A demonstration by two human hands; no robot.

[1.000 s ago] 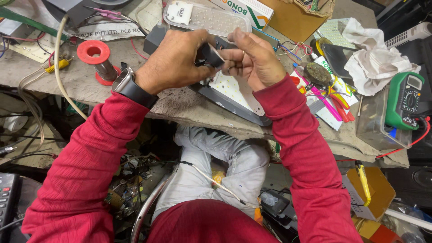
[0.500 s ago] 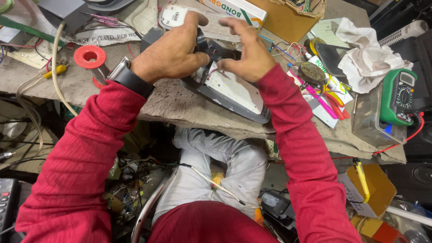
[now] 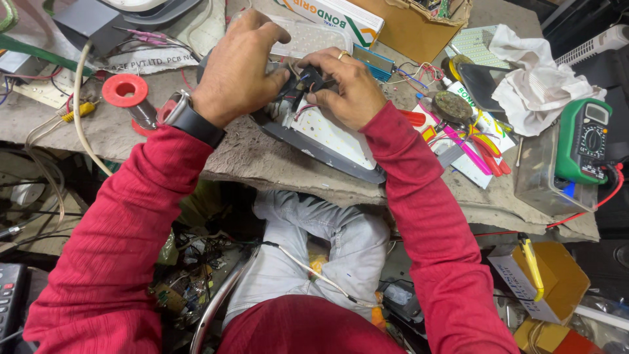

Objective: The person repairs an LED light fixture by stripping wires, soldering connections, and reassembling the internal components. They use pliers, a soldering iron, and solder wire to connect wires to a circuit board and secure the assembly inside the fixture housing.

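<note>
The person sat with grey trousers (image 3: 327,242) under the edge of the worktop (image 3: 262,157). 2 red sleeves reached forward. The left hand (image 3: 236,72) wore a black watch (image 3: 190,121), and the right hand (image 3: 350,88) wore a ring.

Both hands met over a flat LED light panel (image 3: 334,141) lying tilted on the worktop, right in front of the person. It had a white board of tiny lamps in a dark frame. The right fingers were pinched on a small black part (image 3: 308,82) with thin wires at the panel's far end. The left fingers were curled over that same end, pressing on it.

The panel looked stiff and light, but the little lamps and wires looked easy to break. The dark frame edge looked like the safest place to hold.

Farther off lay a red solder spool (image 3: 124,90), pink and red tools (image 3: 475,141), a green multimeter (image 3: 583,141), a white cloth (image 3: 534,72) and a brown cardboard box (image 3: 409,26).
</note>
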